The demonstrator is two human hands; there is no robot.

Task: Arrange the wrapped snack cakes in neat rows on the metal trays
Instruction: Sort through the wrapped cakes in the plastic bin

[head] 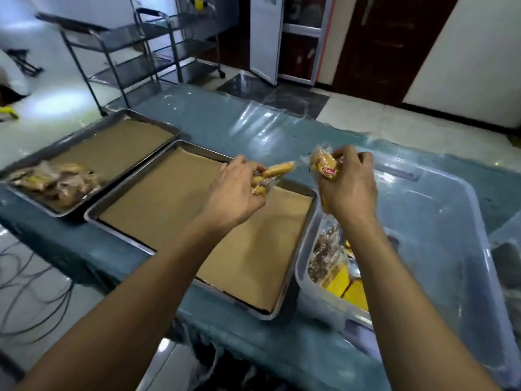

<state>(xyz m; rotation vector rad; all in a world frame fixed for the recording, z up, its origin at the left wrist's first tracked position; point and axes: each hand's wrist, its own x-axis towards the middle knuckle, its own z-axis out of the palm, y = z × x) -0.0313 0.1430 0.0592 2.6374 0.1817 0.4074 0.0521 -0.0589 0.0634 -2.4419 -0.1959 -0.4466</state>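
Two metal trays lined with brown paper lie on the blue-covered table. The near tray (pixel 112 206) has bare paper. The far tray (pixel 158 122) carries a loose pile of wrapped snack cakes (pixel 56 179) at its left end. My left hand (pixel 236 190) grips wrapped cakes (pixel 277 170) above the near tray's far right corner. My right hand (pixel 349 187) grips more wrapped cakes (pixel 324 165), one with a yellow and red label, above the gap between the tray and a clear plastic bin (pixel 439 221). More wrapped cakes (pixel 329 258) lie in the bin's left end.
Clear plastic sheeting (pixel 270 128) covers the blue table. A metal shelf trolley (pixel 135 52) stands on the floor behind the table. Cables (pixel 31 283) trail on the floor at left. A second clear container's edge (pixel 507 244) shows at far right.
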